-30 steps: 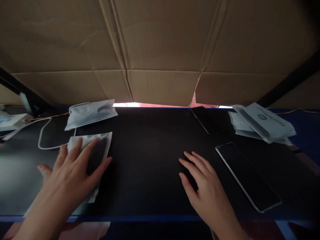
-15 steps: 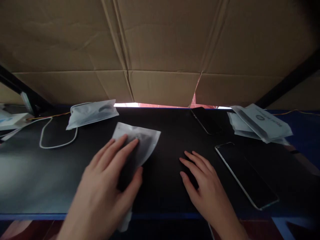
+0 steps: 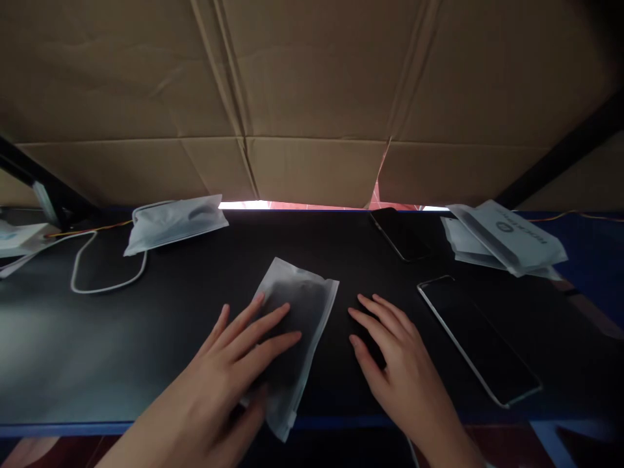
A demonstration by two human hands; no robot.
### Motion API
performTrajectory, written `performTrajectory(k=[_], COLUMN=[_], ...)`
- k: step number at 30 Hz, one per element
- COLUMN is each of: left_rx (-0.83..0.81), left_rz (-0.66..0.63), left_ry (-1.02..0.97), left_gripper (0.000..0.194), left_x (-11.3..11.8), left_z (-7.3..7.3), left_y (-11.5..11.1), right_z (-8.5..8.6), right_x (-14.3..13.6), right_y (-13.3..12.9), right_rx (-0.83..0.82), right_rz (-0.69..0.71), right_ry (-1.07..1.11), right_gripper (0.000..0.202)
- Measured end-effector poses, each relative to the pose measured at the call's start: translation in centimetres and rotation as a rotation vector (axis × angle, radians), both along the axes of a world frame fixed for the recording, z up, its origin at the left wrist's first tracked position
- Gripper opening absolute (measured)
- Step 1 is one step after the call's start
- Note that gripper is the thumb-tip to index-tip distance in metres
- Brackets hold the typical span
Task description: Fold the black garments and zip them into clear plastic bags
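A frosted zip pouch [image 3: 305, 325] lies flat near the table's front edge, its lower end reaching past that edge. Over its left part rests my left hand [image 3: 214, 383], fingers spread on top of the plastic and not wrapped round it. To the right of the pouch, my right hand [image 3: 402, 364] lies on the black table top [image 3: 160, 344] with fingers apart and nothing in it. A large phone [image 3: 480, 341] with a dark screen is just right of my right hand. Farther back sits a smaller dark phone [image 3: 400, 235].
Several frosted pouches [image 3: 514, 237] are piled at the back right. At the back left, a filled pouch [image 3: 178, 222] lies over a looped white cable [image 3: 110, 288]. A white box [image 3: 22, 239] stands far left. Cardboard [image 3: 312, 84] rises behind the table.
The pouch under my left hand has shifted right and toward me and turned, showing more of itself. My left hand has moved lower with its fingers spread wider. My right hand has stayed put.
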State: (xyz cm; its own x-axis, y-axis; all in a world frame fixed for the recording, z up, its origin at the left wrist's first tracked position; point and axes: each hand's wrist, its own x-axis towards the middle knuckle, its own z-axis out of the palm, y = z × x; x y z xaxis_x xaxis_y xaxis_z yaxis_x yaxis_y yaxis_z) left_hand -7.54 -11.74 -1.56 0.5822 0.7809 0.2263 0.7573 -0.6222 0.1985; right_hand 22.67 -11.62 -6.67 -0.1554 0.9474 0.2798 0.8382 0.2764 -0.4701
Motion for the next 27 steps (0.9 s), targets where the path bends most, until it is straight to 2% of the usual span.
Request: performTrajectory(k=[2, 5, 7, 12, 17, 19, 22, 27], left_rx=[-0.047, -0.075, -0.055, 0.074, 0.231, 0.229, 0.204, 0.242], left_rz=[-0.039, -0.050, -0.053, -0.128, -0.184, -0.193, -0.252, -0.277], left_ry=[0.085, 0.119, 0.098, -0.024, -0.294, -0.307, -0.227, -0.211], left_gripper=[0.093, 0.102, 0.096, 0.060, 0.035, 0.032, 0.039, 0.033], left_x=[-1.0, -0.7, 0.2, 2.4, 4.3, 4.7, 4.6, 4.5], left_z=[-0.5, -1.3, -1.5, -1.5, -1.3, -1.4, -1.8, -2.1], left_y=[-0.5, -0.3, 0.3, 1.6, 1.3, 1.2, 1.3, 1.4], right_z=[0.1, 0.5, 1.0, 2.0, 2.7, 3.1, 3.3, 2.5], right_x=[0.1, 0.1, -0.2, -1.5, -2.1, -2.3, -2.2, -1.3], right_y=[0.0, -0.2, -0.5, -1.5, -1.7, -1.6, -1.5, -0.7], right_rx=[0.001, 0.007, -0.003, -0.031, 0.202, 0.261, 0.307, 0.272], right_rz=[0.007, 0.050, 0.127, 0.304, 0.357, 0.370, 0.377, 0.352], right_ry=[0.009, 0.031, 0.059, 0.197, 0.311, 0.291, 0.241, 0.138], right_gripper=[0.035, 0.034, 0.033, 0.034, 0.018, 0.016, 0.015, 0.016])
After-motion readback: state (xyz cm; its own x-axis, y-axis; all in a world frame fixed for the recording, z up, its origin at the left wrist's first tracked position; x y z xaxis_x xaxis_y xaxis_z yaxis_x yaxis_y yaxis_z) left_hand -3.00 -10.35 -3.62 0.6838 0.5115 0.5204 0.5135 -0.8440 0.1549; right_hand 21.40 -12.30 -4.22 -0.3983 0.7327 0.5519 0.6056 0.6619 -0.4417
